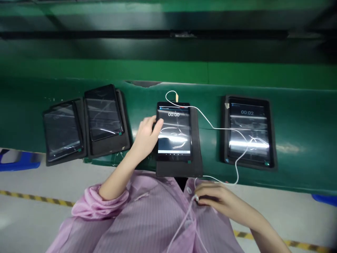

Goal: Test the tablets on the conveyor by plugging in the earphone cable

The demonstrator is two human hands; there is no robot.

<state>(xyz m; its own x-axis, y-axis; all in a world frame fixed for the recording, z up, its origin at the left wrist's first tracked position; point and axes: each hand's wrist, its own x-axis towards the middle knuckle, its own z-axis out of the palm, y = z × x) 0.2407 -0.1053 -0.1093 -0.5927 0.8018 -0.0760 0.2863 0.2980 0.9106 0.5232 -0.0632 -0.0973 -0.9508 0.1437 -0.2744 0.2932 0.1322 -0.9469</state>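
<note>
A black tablet [174, 140] lies on a dark foam pad [181, 169] in front of me, its lit screen reading 00:00. My left hand [147, 135] grips its left edge, thumb over the rim; the fingertips are partly hidden. From a yellowish plug [177, 97] at the tablet's top edge, a thin white cable [204, 115] loops right, then back to my chest. There my right hand [218, 196] pinches a small white part of the cable, with more white cord hanging below. My fingers partly cover that part.
On the right, another tablet [249, 130] showing 00:02 rests in a dark foam tray [225, 119], with cable across it. Two dark-screened tablets, one nearer [104, 114] and one farther left [63, 131], lie on foam pads. The green table's front edge [295, 188] is close to me.
</note>
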